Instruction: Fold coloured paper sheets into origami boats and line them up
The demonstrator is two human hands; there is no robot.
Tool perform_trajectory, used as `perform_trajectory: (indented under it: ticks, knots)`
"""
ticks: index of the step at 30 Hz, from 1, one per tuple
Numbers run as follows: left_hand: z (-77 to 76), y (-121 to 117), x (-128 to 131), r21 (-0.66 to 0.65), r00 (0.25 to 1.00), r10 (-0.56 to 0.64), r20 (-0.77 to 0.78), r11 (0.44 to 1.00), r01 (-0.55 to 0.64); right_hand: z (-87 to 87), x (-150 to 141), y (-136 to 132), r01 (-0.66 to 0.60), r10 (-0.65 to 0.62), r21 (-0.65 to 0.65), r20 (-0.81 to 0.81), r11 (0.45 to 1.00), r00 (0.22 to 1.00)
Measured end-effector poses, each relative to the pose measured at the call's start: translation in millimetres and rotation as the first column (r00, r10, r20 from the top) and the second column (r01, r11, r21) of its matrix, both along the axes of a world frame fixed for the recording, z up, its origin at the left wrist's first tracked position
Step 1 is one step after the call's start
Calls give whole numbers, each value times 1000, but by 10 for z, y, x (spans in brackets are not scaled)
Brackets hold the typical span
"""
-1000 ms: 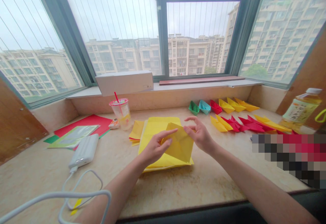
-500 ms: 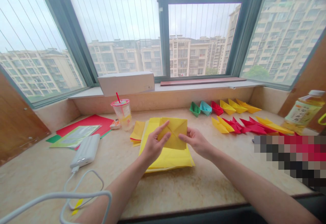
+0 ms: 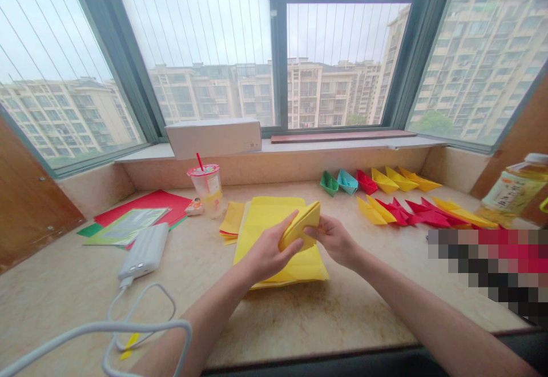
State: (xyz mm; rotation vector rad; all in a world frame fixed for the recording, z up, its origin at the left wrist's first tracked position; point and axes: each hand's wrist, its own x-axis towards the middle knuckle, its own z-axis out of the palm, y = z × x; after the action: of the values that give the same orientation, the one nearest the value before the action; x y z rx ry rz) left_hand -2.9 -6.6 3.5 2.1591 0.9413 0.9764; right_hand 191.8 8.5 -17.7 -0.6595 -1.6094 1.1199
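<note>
A folded yellow paper point(image 3: 303, 225) is held tilted between both hands, its layers partly bent together. My left hand point(image 3: 274, 248) grips its left side, thumb below and fingers behind the upper edge. At the right edge, my right hand point(image 3: 334, 237) pinches it between thumb and fingers. Beneath lies a stack of yellow paper sheets point(image 3: 261, 223) on the stone counter. Left of the stack sits a small pile of folded yellow and red papers point(image 3: 232, 220).
Folded paper boats point(image 3: 346, 181) stand in rows at back right, beside a drink bottle point(image 3: 514, 185). At left are a plastic cup point(image 3: 206, 188), red sheets point(image 3: 145, 205), a white power bank point(image 3: 145, 250) and its cable point(image 3: 141, 327). A white box point(image 3: 214, 139) rests on the sill.
The folded yellow paper was flat and facing me with crossing creases; now it is tilted and bent into a narrower shape. Both hands have turned with it and shifted slightly right.
</note>
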Motion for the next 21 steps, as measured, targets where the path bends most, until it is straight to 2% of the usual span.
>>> perform_trajectory:
  ticks: [3, 7, 10, 13, 15, 18, 21]
  knots:
    - [-2, 5, 8, -33, 999, -49, 11, 998, 50, 5, 25, -25, 65, -78, 98, 136, 993, 988]
    - [-68, 22, 26, -212, 997, -64, 31, 975, 70, 48, 57, -66, 158, -206, 191, 268, 969, 941]
    - [-126, 38, 60, -332, 990, -51, 132, 939, 93, 83, 70, -65, 271, -329, 230, 265, 935, 906]
    - [-131, 32, 84, -423, 961, -50, 272, 891, 166, 111, 88, -40, 361, -399, 206, 196, 910, 896]
    - [-110, 16, 87, -466, 939, -86, 332, 851, 243, 119, 105, -23, 329, -351, 143, 174, 933, 920]
    - [-85, -5, 84, -524, 931, -125, 343, 797, 300, 114, 116, -21, 171, -184, 79, 217, 982, 959]
    - [-80, -15, 97, -521, 949, -76, 306, 821, 233, 110, 101, -52, 151, -180, 124, 266, 981, 947]
